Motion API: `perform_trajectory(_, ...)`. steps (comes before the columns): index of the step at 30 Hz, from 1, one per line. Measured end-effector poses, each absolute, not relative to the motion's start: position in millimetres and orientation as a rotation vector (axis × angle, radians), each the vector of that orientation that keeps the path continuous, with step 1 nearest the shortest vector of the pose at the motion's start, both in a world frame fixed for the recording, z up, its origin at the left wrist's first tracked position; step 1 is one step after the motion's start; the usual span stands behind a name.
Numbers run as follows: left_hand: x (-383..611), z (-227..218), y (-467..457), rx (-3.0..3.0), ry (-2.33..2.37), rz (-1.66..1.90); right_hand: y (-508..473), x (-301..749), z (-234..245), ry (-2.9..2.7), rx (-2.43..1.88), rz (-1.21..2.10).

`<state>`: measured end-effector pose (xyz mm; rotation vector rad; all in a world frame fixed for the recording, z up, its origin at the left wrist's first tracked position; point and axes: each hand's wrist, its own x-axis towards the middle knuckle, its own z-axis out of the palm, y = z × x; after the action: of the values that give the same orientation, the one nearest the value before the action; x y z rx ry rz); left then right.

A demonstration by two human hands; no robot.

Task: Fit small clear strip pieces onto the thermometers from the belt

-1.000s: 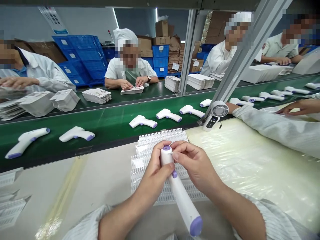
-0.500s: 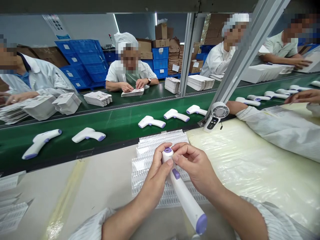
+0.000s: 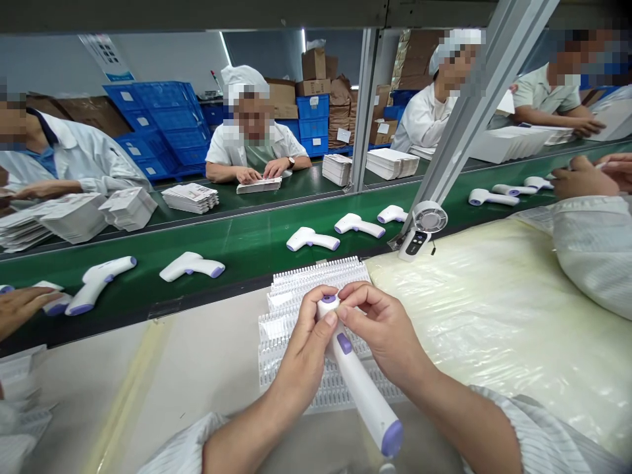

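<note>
I hold a white forehead thermometer (image 3: 360,388) with purple tip, trigger and base, its head pointing away from me. My left hand (image 3: 303,349) wraps around its neck, thumb beside the purple tip. My right hand (image 3: 380,329) pinches at the side of the head with thumb and forefinger pressed together on it. Under both hands lie stacked white ribbed plastic strips (image 3: 296,316) on the pale bench.
A green conveyor belt (image 3: 237,243) carries several more thermometers (image 3: 191,265). A small white fan (image 3: 422,227) stands by a slanted metal post. A yellowish plastic-covered pad (image 3: 494,316) lies at right. Co-workers' hands (image 3: 20,306) and a sleeve (image 3: 592,250) reach in; people opposite handle leaflet stacks (image 3: 190,196).
The thermometers on the belt have drifted right. My fingers have closed tighter on the thermometer's head. A co-worker's hand has come in at the left edge; the sleeve at right pulled back.
</note>
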<state>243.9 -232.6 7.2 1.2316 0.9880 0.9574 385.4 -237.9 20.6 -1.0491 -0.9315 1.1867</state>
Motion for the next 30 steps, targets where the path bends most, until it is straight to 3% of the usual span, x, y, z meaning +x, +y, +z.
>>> perform_trajectory(30,243.7,0.5,-233.1,1.190,0.928,0.923,-240.9,387.2,19.9,-0.933,-1.046,1.184)
